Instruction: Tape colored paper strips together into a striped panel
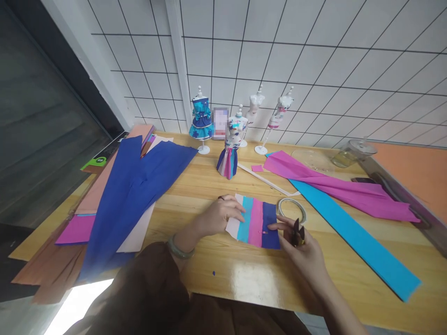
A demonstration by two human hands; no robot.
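Note:
A striped piece of crepe paper point(256, 221), with white, light blue, pink and dark blue bands, is just over the wooden table between my hands. My left hand point(223, 214) grips its white left edge, the fingers lying across the light blue band. At the dark blue right edge, my right hand point(303, 249) touches the sheet with its fingertips. A small dark pointed tool point(297, 232) with a bit of gold, like snips, is tucked in that hand, partly hidden by the fingers. Just behind the right hand lies a roll of tape point(292, 210).
Several dress forms stand at the back, including one in a blue dress point(201, 118) and one in a striped skirt point(228, 163). Blue crepe paper point(139, 181) lies left; a pink sheet point(335, 186) and light blue strip point(356, 242) lie right. A glass jar point(352, 153) stands far right.

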